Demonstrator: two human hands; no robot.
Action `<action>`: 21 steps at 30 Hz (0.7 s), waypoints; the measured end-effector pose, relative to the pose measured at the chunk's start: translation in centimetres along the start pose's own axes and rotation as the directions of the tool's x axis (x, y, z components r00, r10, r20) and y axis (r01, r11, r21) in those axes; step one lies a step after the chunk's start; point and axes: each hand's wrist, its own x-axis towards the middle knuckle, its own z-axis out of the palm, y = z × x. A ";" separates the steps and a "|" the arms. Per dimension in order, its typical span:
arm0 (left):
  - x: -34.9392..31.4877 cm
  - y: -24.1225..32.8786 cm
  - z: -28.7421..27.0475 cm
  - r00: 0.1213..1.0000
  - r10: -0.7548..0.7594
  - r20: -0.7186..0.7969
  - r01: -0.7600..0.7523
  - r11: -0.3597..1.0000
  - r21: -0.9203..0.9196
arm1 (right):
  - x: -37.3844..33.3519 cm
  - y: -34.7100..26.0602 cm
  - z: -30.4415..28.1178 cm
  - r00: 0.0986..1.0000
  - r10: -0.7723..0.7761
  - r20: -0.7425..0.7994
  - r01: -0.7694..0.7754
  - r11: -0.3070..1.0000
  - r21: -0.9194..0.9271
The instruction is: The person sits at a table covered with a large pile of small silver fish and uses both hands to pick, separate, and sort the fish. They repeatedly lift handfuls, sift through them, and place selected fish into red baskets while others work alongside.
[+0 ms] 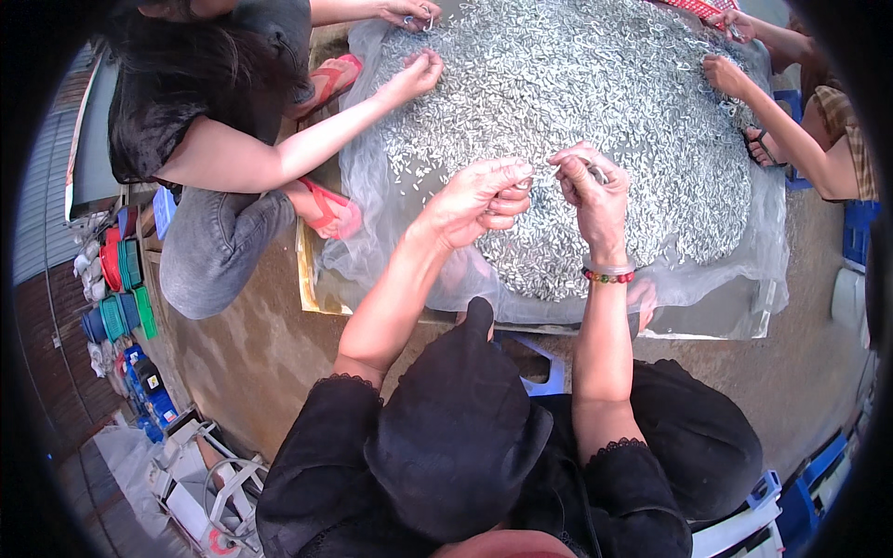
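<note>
A broad heap of small silvery-white curved pieces (595, 112) lies spread on a sheer whitish cloth (358, 270) over a low table. Above the near part of the heap, my left hand (479, 200) is closed, thumb and fingers pinched together. Just to its right, my right hand (593, 186) is pinched too, its fingertips turned toward the left ones with a small gap between. A small curved silvery thing shows at the right fingers. What sits between the fingertips of each hand is too small to name. A beaded bracelet (609, 276) circles my right wrist.
At the left a person in dark clothes and red flip-flops (330, 209) reaches over the heap with both hands. Other hands (730, 74) work at the right edge, near a red basket (702, 7). Stacked tubs (119, 265) and a blue stool (539, 367) stand around.
</note>
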 end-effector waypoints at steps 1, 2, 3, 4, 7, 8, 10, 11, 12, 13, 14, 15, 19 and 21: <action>-0.1 -0.3 0.4 0.991 0.108 -0.077 -0.107 0.994 0.018 | 0.1 -0.3 0.3 0.992 -0.128 -0.019 0.124 0.982 -0.142; -0.1 -0.9 1.0 0.965 0.212 -0.152 -0.208 0.977 0.042 | 0.0 -0.5 0.9 0.967 -0.253 -0.023 0.237 0.929 -0.284; 0.0 -1.5 1.5 0.923 0.313 -0.222 -0.305 0.950 0.073 | 0.0 -0.6 1.4 0.927 -0.374 -0.009 0.337 0.844 -0.418; 0.2 -2.0 1.9 0.882 0.388 -0.267 -0.379 0.921 0.086 | 0.2 -0.4 1.8 0.864 -0.502 -0.035 0.423 0.762 -0.489; 1.3 -3.5 3.3 0.712 0.582 -0.392 -0.581 0.802 0.134 | -0.1 0.4 2.2 0.841 -0.513 -0.172 0.388 0.793 -0.470; 1.5 -3.7 3.6 0.731 0.556 -0.396 -0.576 0.813 0.078 | -0.3 0.4 2.1 0.868 -0.445 -0.219 0.344 0.858 -0.381; 1.4 -3.2 3.3 0.800 0.483 -0.357 -0.509 0.861 0.024 | -0.3 -0.1 1.6 0.927 -0.307 -0.213 0.246 0.930 -0.273; 1.2 -2.9 2.9 0.832 0.441 -0.335 -0.469 0.883 -0.002 | -0.4 -0.4 1.3 0.950 -0.234 -0.208 0.189 0.958 -0.217; 0.9 -2.4 2.2 0.889 0.386 -0.246 -0.406 0.913 -0.034 | -0.4 -0.5 1.0 0.971 -0.177 -0.159 0.158 0.980 -0.122; 0.5 -2.5 1.8 0.935 0.291 -0.204 -0.306 0.951 -0.050 | -0.8 -0.3 1.1 0.989 -0.132 -0.069 0.127 0.990 -0.068; 0.4 -2.6 1.5 0.968 0.198 -0.156 -0.209 0.976 -0.061 | -1.1 -0.1 1.0 0.995 -0.096 0.028 0.096 0.995 -0.019; 0.3 -2.7 1.2 0.989 0.103 -0.108 -0.110 0.992 -0.066 | -1.3 0.2 0.8 0.990 -0.062 0.127 0.059 0.998 0.027; 0.0 -4.9 -1.5 0.944 0.211 -0.253 -0.123 0.938 0.325 | -1.7 3.5 -1.2 0.998 0.058 0.039 -0.062 0.990 0.126; -0.3 -5.6 -3.3 0.906 0.292 -0.308 -0.219 0.943 0.250 | -1.7 4.4 -3.0 0.984 0.070 -0.167 -0.009 0.939 0.343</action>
